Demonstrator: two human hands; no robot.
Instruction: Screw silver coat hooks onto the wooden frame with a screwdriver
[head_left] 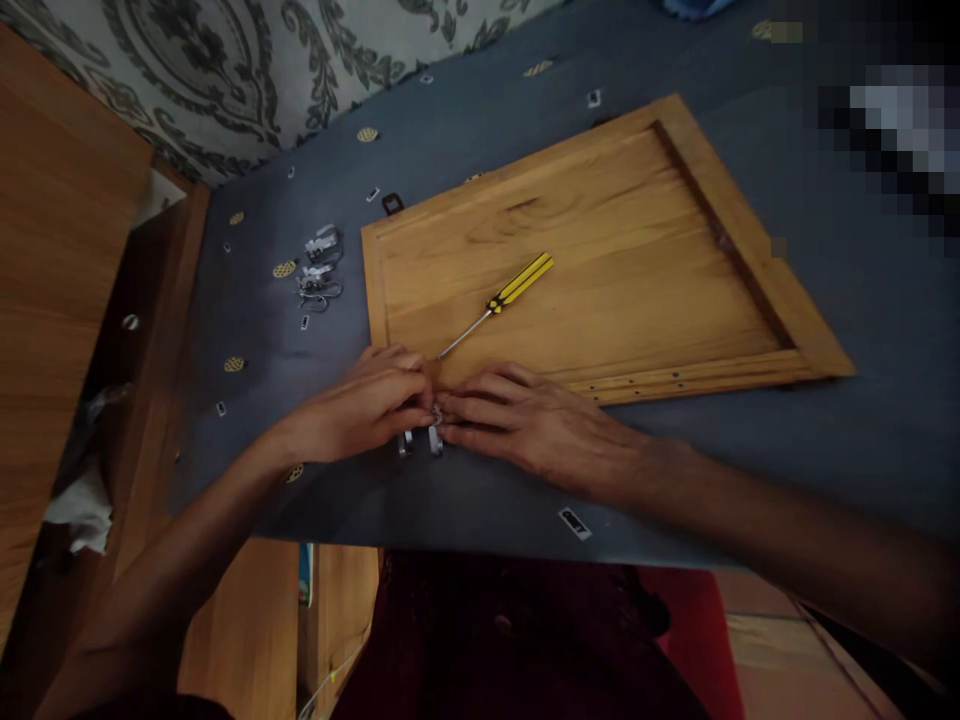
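Observation:
A wooden cabinet door (570,300) lies on a dark blue patterned cloth. At its near left corner, a metal cabinet hinge (436,438) sits between my hands, its upper part mostly hidden by fingers. My left hand (375,395) is closed, with fingertips pinched on the hinge from the left. From the right, my right hand (532,415) rests over the door's near edge, its fingertips pressed against the same hinge. A second bright metal piece (406,443) shows just below my left fingers. A yellow and black screwdriver (521,285) lies on the door, tip towards my hands.
Several more metal hinges (319,270) lie on the cloth (262,420) left of the door. Small holes run along the door's near edge. Wooden furniture (60,250) stands at the left, and a patterned wall covering (225,70) is behind. A red seat (694,630) shows below.

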